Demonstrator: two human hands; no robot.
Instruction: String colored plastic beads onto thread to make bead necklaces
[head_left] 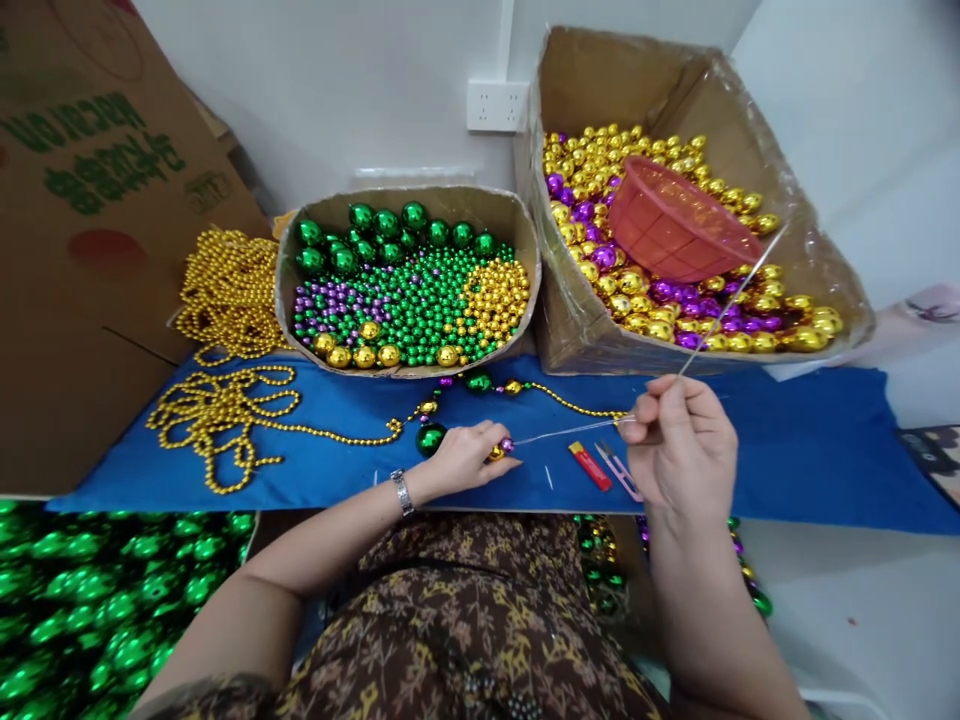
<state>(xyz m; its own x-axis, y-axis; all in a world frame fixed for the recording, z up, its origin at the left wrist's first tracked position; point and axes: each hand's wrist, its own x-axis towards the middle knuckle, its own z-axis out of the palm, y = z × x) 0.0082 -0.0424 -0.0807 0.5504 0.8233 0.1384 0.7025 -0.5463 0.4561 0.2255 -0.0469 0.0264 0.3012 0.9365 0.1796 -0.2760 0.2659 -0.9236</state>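
My left hand (469, 455) is closed on the end of a bead strand. Small gold and purple beads (507, 445) show at its fingertips, and a large green bead (430, 440) hangs by the knuckles. A pale thread (566, 430) runs taut from those beads to my right hand (686, 440). That hand is raised over the table and pinches a long thin needle (731, 305), which points up and to the right in front of the large box. Below the thread lie a red and yellow lighter (590, 466) and pink-handled thread snips (619, 472).
A cardboard box (409, 372) holds green, purple and gold beads. The taller box (551, 330) holds gold and purple beads and a red basket (682, 225). Gold bead chains (225, 410) lie left on the blue cloth (337, 480). Large green beads (112, 600) fill the lower left.
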